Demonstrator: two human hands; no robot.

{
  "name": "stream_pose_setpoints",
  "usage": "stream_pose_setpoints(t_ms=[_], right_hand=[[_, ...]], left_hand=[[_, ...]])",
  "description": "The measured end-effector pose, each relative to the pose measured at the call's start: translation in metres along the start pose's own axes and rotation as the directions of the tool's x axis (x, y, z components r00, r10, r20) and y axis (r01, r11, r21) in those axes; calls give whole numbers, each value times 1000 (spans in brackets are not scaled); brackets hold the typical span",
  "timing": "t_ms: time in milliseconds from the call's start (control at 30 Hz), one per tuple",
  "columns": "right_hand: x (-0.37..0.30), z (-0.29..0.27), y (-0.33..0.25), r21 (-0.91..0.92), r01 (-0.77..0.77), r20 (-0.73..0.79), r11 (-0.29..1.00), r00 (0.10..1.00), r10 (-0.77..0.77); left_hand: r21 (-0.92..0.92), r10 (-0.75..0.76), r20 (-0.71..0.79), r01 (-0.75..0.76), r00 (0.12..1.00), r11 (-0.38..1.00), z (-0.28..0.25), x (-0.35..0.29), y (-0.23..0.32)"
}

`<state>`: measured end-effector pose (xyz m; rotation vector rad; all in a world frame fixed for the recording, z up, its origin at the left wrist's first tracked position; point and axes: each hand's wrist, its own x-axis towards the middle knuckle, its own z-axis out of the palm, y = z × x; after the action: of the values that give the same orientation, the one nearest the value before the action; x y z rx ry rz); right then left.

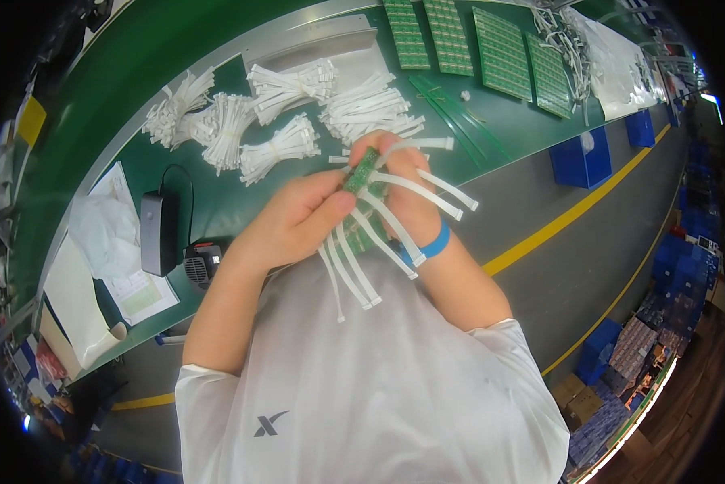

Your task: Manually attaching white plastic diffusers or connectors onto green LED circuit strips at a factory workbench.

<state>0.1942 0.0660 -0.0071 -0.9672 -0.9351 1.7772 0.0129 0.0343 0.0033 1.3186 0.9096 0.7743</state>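
Left hand [294, 216], right hand [411, 211] on green board [362, 170], white cables [401, 236] (flat, curved)

With the clock centred on the view, a green desk [227, 196] spans 8 o'clock to 2; bundles of white cables [280, 150] lie on it at 11; green circuit boards [501, 55] and thin green strips [436, 102] lie at 1; crumpled white sheeting [612, 68] covers 2. Near 9 are a black box [157, 232], a small black device [201, 264] and papers [148, 302].
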Motion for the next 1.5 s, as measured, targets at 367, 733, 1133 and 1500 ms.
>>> stream_pose_setpoints(t_ms=[367,733,1133,1500], right_hand=[[6,-11,10,-577,394,25,716,884,-467],[21,-30,-15,-284,72,-101,956,989,-105],[12,-45,-10,60,-267,161,962,954,255],[7,-28,12,-329,113,139,937,988,-71]], left_hand=[[-244,-244,-115,211,963,947,11,4,-9],[-433,-335,-172,235,926,871,24,-4,-22],[386,-156,-603,457,782,801,-29,-55,-17],[887,555,-406,169,726,429,-10,-60,-17]])
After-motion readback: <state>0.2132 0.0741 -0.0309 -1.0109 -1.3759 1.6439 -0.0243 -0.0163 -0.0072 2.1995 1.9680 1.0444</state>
